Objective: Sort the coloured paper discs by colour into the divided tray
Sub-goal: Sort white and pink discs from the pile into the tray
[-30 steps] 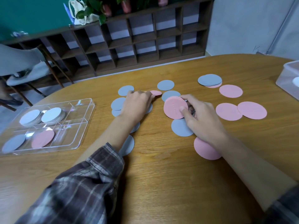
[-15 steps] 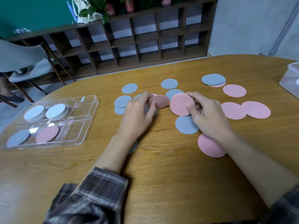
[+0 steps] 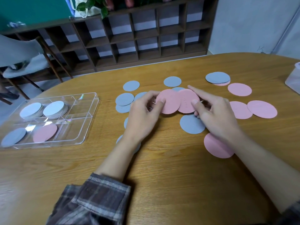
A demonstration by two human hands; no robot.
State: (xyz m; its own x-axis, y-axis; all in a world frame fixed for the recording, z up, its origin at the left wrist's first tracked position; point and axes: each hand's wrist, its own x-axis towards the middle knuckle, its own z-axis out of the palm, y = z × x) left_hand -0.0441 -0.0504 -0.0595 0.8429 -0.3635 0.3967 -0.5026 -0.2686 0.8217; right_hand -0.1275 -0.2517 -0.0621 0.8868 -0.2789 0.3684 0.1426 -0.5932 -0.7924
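Fingers (image 3: 161,103) pinch pink discs (image 3: 168,101) (both hands).

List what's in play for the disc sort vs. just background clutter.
In play:
- left hand holding a pink disc
- right hand holding a pink stack
- loose grey discs and loose pink discs on the table
- divided tray, part filled

Lying about:
- shelf unit
- chair
- clear box at right edge
- plant
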